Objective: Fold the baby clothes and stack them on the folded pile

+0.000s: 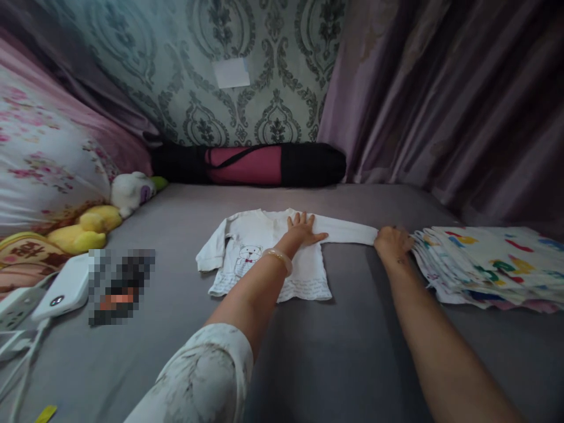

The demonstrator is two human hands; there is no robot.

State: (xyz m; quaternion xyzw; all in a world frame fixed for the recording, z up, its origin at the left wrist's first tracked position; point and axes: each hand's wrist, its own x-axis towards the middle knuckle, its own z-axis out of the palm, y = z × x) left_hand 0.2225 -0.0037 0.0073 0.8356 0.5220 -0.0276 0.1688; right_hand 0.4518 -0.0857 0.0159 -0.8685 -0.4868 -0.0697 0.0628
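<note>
A small white long-sleeved shirt point(308, 267) with a bear print lies spread on the grey sheet. My left hand point(302, 229) rests flat with fingers spread on its upper right part, near the shoulder; a bangle circles that wrist. The shirt's right-side sleeve stretches straight out to the right, and my right hand point(391, 241) is closed on its cuff. The other sleeve bends downward at the left. Just right of my right hand is a stack of folded patterned cloths point(497, 258).
A black and pink long bag point(247, 165) lies against the wall. Plush toys point(132, 192) and a floral pillow point(48, 153) are at the left. Nearer are a white power bank point(66, 288), cables and a power strip point(17, 308). Curtains hang at the right.
</note>
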